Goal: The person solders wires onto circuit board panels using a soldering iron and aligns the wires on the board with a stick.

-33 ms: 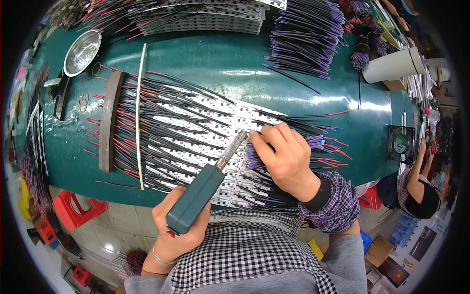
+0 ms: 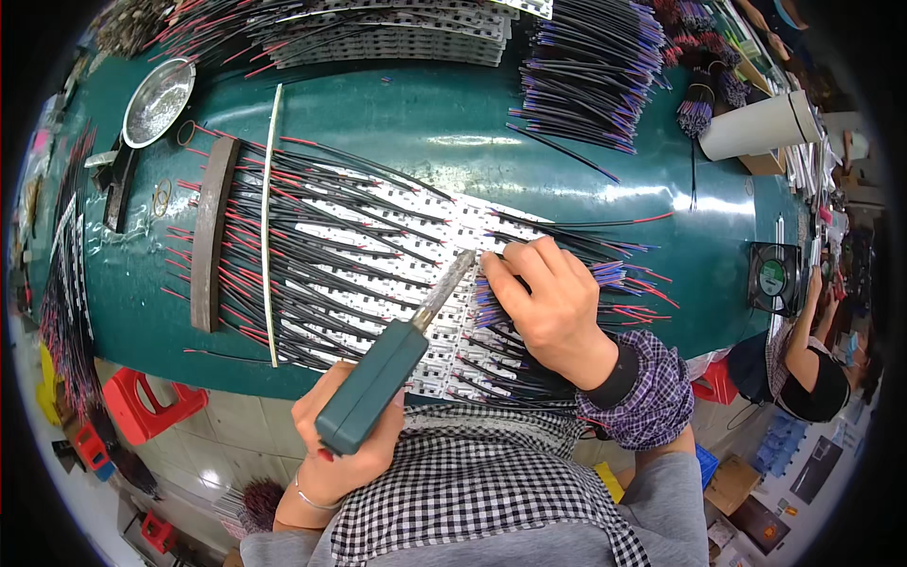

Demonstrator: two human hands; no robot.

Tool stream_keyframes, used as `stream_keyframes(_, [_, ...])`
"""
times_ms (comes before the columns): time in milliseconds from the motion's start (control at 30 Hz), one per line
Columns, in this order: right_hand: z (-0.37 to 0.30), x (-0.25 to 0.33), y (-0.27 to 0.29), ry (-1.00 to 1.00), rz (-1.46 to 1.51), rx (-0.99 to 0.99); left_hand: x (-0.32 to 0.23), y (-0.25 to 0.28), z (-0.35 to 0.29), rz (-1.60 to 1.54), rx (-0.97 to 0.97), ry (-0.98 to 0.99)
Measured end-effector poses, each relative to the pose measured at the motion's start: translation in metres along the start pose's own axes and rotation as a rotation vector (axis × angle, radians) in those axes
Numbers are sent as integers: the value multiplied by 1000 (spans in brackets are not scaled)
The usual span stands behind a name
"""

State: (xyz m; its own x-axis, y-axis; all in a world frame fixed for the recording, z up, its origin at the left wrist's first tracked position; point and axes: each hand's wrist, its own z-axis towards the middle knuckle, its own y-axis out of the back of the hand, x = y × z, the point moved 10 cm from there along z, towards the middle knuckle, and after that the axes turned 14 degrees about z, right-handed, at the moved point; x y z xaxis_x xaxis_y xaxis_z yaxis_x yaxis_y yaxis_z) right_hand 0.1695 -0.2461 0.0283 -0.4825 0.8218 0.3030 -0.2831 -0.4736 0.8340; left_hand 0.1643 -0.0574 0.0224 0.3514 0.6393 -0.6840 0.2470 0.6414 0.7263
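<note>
My left hand (image 2: 364, 458) is closed round the green handle of a soldering iron (image 2: 373, 387). Its metal tip slants up and right over a panel of small white circuit boards (image 2: 468, 215), close to my right fingertips. My right hand (image 2: 553, 317) is bent in a pinch over the boards, its thumb and index finger by the iron's tip; a black wire seems to be between them, but the fingers mostly cover it. Black wires with red ends (image 2: 331, 246) fan out leftward from the boards. Black wires with purple and red ends (image 2: 614, 276) spread to the right, partly beneath my right hand.
A dark bar (image 2: 214, 236) and a thin pale strip (image 2: 270, 227) lie across the left wires. Beyond are a metal bowl (image 2: 159, 102), stacked boards (image 2: 397, 47) and a wire pile (image 2: 590, 80). A white cylinder (image 2: 761, 126) and small fan (image 2: 773, 276) are right; another person (image 2: 814, 378) sits further off.
The soldering iron has shifted very slightly down and left in my left hand. My right hand shows no visible movement.
</note>
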Motion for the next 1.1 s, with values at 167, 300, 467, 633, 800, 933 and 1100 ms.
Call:
stream_keyframes(167, [-1, -1, -1, -8, 12, 18, 20, 9, -18, -72, -41, 205])
stream_keyframes(300, [-4, -2, -2, -11, 21, 11, 20, 9, -17, -135, -88, 171])
stream_keyframes(467, [-5, -3, 0, -40, 51, 7, 19, 4, -17, -129, -87, 173])
stream_keyframes(633, [-4, -5, 0, -36, 56, -8, 6, 0, -2, -113, -69, 76])
stream_keyframes(800, [-4, -5, 0, -43, 68, -15, 8, -4, -1, -154, -72, 111])
stream_keyframes(933, [-4, -5, -1, -34, 64, -10, 0, -2, 2, -58, -29, 58])
stream_keyframes(1100, [-2, -4, -1, -24, 49, -6, -5, -1, 2, 47, -8, -32])
